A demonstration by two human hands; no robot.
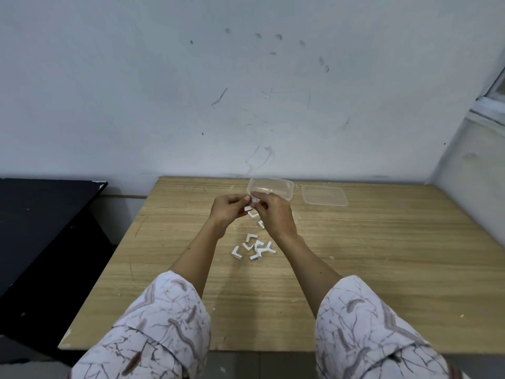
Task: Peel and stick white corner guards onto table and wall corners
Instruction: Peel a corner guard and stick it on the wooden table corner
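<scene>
Above the middle of the wooden table (369, 255), my left hand (228, 212) and my right hand (273, 214) meet, both pinching one small white corner guard (250, 205) between their fingertips. Several more white L-shaped corner guards (252, 248) lie scattered on the table just below my hands, and one (252, 213) sits right under my fingers. The grey wall (246, 91) stands behind the table.
A clear plastic container (273, 186) stands at the table's far edge behind my hands, its lid (324, 195) lying flat to the right. A black table (41, 220) sits to the left, across a gap. A side wall and window frame (489, 99) close in on the right.
</scene>
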